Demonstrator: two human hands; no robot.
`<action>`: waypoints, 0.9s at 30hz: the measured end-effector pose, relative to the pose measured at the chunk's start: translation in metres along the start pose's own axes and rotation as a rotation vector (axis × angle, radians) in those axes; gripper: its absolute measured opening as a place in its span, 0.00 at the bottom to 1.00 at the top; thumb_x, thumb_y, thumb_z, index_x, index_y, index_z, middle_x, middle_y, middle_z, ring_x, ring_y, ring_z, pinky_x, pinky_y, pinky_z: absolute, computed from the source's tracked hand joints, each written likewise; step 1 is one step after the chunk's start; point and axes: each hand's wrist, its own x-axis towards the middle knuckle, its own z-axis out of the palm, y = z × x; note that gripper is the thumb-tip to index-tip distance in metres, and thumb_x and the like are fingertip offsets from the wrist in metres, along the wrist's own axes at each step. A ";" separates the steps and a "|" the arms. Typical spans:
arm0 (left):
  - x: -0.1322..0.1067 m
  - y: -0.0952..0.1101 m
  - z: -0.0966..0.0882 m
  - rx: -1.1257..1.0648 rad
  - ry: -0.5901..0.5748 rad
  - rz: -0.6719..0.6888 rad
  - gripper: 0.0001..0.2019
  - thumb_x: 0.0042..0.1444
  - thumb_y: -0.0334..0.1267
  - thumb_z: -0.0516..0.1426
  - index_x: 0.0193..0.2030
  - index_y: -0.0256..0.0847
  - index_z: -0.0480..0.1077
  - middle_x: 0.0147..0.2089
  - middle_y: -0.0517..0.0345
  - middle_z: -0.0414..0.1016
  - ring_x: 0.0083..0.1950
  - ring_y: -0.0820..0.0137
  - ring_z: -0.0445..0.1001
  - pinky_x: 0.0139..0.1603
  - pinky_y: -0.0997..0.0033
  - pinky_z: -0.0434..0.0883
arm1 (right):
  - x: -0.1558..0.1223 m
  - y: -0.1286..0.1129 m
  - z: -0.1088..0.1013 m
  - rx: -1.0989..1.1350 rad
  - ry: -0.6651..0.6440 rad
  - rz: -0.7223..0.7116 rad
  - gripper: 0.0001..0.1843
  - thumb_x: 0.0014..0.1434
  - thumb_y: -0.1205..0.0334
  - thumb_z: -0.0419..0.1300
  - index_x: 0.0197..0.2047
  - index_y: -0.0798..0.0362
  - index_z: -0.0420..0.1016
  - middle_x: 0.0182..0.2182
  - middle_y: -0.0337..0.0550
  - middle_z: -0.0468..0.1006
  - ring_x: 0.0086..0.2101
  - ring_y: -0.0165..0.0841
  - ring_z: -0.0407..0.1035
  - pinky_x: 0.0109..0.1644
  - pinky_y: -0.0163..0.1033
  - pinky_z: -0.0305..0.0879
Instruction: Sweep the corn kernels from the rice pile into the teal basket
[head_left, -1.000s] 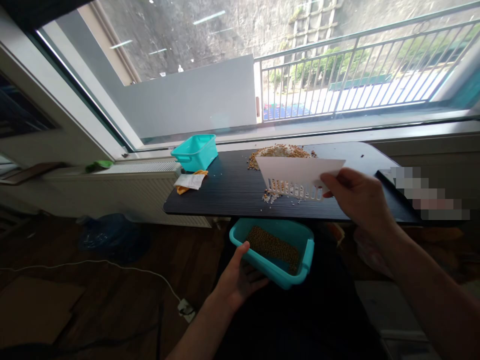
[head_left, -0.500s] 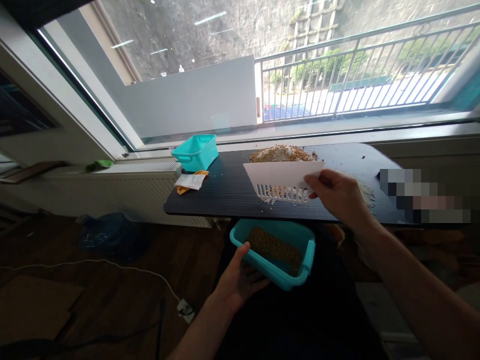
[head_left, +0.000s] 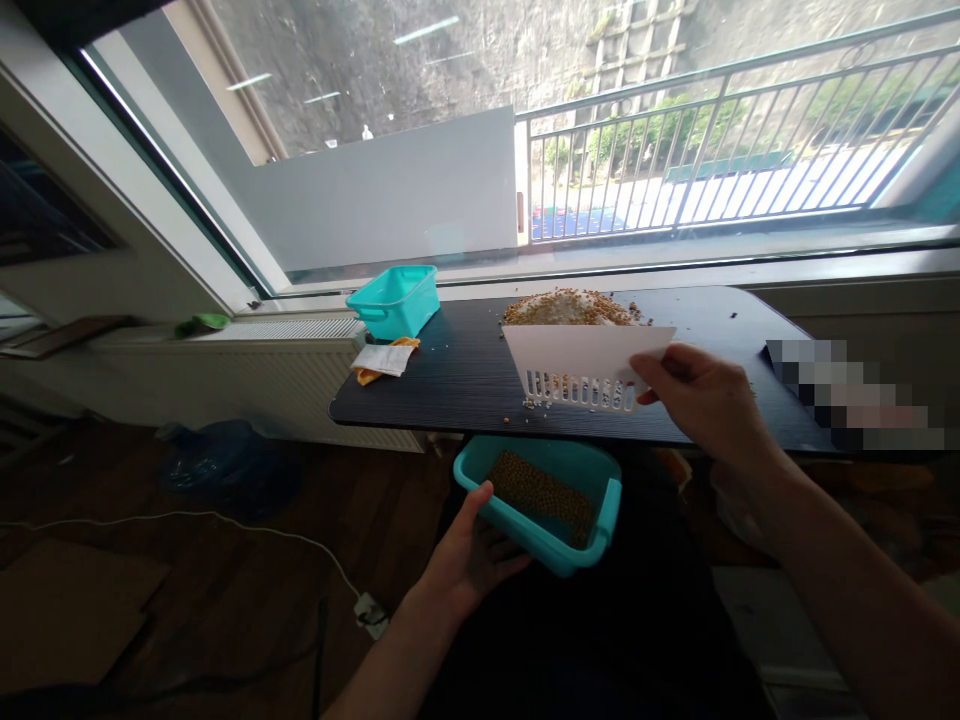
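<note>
My right hand (head_left: 701,400) grips the right end of a white slotted plastic basket (head_left: 585,365) that stands on edge on the black table (head_left: 450,375). A few brown and white grains lie under and inside its slots. Behind it lies a heap of mixed brown and white grains (head_left: 566,308). My left hand (head_left: 469,555) holds a teal tub (head_left: 544,500) from underneath, just below the table's front edge. The tub is partly filled with brown beans.
A second teal tub (head_left: 394,300) stands at the table's back left, with a white and orange packet (head_left: 382,360) beside it. A radiator (head_left: 247,380) runs along the wall under the window. A white cable (head_left: 225,525) and a blue bag (head_left: 206,465) lie on the wooden floor.
The white basket slid left along the table, then back to the right. The teal tub in my left hand stayed under the table edge.
</note>
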 end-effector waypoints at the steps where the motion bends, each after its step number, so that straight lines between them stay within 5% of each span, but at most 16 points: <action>1: -0.001 0.001 -0.001 -0.002 0.004 0.005 0.25 0.56 0.53 0.58 0.53 0.34 0.67 0.49 0.42 0.73 0.49 0.57 0.75 0.54 0.53 0.72 | -0.001 -0.002 0.000 0.021 0.006 0.002 0.11 0.52 0.54 0.61 0.23 0.49 0.69 0.18 0.36 0.73 0.21 0.32 0.70 0.25 0.36 0.63; 15: -0.006 0.007 -0.006 -0.004 0.006 0.034 0.28 0.57 0.53 0.57 0.58 0.35 0.65 0.53 0.39 0.73 0.51 0.56 0.75 0.54 0.54 0.72 | -0.015 -0.005 0.026 0.139 -0.098 0.011 0.13 0.50 0.53 0.63 0.22 0.50 0.70 0.17 0.33 0.72 0.20 0.28 0.69 0.22 0.31 0.65; 20: -0.004 0.006 -0.004 0.005 0.017 0.022 0.29 0.57 0.54 0.57 0.58 0.35 0.65 0.52 0.40 0.74 0.50 0.56 0.76 0.53 0.54 0.72 | -0.027 -0.007 0.019 0.134 -0.178 0.036 0.12 0.48 0.50 0.65 0.26 0.50 0.75 0.21 0.35 0.76 0.20 0.28 0.69 0.24 0.33 0.68; 27: -0.001 0.001 -0.001 -0.012 0.014 0.009 0.27 0.56 0.53 0.57 0.56 0.35 0.65 0.49 0.41 0.74 0.48 0.57 0.76 0.52 0.54 0.72 | -0.020 0.000 -0.027 0.058 0.260 0.126 0.09 0.48 0.57 0.65 0.25 0.52 0.73 0.19 0.36 0.75 0.21 0.30 0.72 0.24 0.32 0.65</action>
